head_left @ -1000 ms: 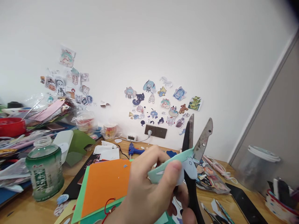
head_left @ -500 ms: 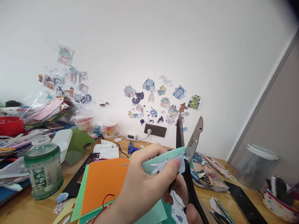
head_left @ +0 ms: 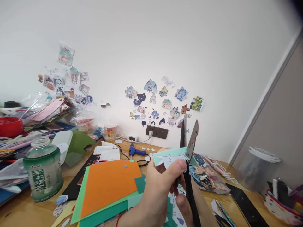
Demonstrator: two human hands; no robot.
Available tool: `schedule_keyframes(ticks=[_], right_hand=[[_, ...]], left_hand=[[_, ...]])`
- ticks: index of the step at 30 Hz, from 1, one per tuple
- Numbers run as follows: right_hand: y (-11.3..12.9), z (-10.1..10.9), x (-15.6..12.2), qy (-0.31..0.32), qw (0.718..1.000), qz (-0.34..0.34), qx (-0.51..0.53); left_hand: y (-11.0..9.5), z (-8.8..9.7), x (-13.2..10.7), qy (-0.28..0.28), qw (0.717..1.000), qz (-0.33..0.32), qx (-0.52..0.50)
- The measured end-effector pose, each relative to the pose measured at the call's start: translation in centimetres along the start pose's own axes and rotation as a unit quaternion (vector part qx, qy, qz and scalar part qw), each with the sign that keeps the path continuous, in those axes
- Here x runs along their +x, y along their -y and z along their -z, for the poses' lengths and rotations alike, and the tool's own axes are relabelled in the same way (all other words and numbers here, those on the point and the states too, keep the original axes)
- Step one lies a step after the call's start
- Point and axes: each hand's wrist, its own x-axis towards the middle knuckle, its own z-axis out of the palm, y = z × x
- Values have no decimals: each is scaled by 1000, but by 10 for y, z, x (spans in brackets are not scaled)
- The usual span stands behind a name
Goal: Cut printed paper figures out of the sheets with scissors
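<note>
"Fingers (head_left: 177, 167) of the left hand (head_left: 155, 192), what are they pinching?"

"Pale-green paper (head_left: 170, 152) with a white cartoon drawing, thumb on top, held up above the desk (head_left: 26, 214)."

"Right hand (head_left: 184, 205)?"

"Partly hidden behind the left, wrapped around the black handles of scissors (head_left: 188, 183). Blades point up, parted at the paper's right edge."

"Nearby?"

"Orange sheet (head_left: 110, 189) over green ones to the left, blue glue gun (head_left: 137, 152) behind, plastic bag of cutouts (head_left: 210, 179) to the right."

"And the room?"

"Wooden desktop, white wall (head_left: 142, 37) behind, dark socket panel (head_left: 162, 132) below stuck-up cartoon figures (head_left: 150, 85)."
</note>
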Motion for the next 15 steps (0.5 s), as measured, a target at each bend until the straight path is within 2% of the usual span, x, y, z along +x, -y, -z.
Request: schedule_keyframes(ticks=[5,9,10,12,15], right_hand=[[-9,-7,-2,-13,999,4,41],[-16,-11,-5,-18,1000,2,5],[-18,-12,-5,-14,1000,7,10],[-23,-14,-5,0,1000,8,24],[-27,-16,-3,10,999,0,39]], left_hand=[[6,0,-2,-4,1000,-25,-17],[-3,7,6,-65,996,-54,0],[-8,9,8,-60,996,-73,3],[-19,13,14,-7,995,-92,27],[-36,16,19,68,989,-81,107]])
